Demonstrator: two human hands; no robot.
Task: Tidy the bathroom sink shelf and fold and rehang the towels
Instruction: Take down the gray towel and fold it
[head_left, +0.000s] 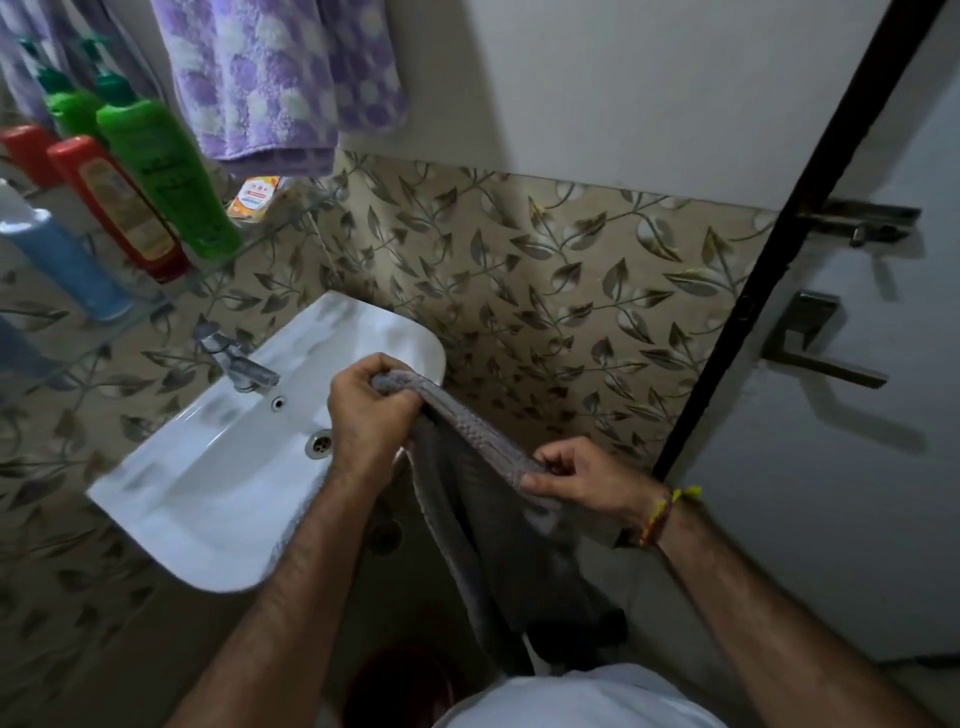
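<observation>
I hold a grey towel (483, 525) stretched between both hands in front of the white sink (218, 493). My left hand (371, 410) grips one top corner above the basin's right edge. My right hand (587, 480) pinches the other end of the top hem, lower and to the right. The rest of the towel hangs down toward the floor. A purple-and-white patterned towel (270, 78) hangs on the wall at the upper left. On the glass shelf (171, 291) stand a green bottle (166, 176), a red bottle (117, 205) and a blue bottle (62, 260).
A tap (236, 358) stands at the sink's back. An orange packet (254, 200) lies on the shelf's far end. A door with a metal handle (821, 348) and a latch (857, 221) stands at the right. A dark round object (400, 686) sits on the floor below.
</observation>
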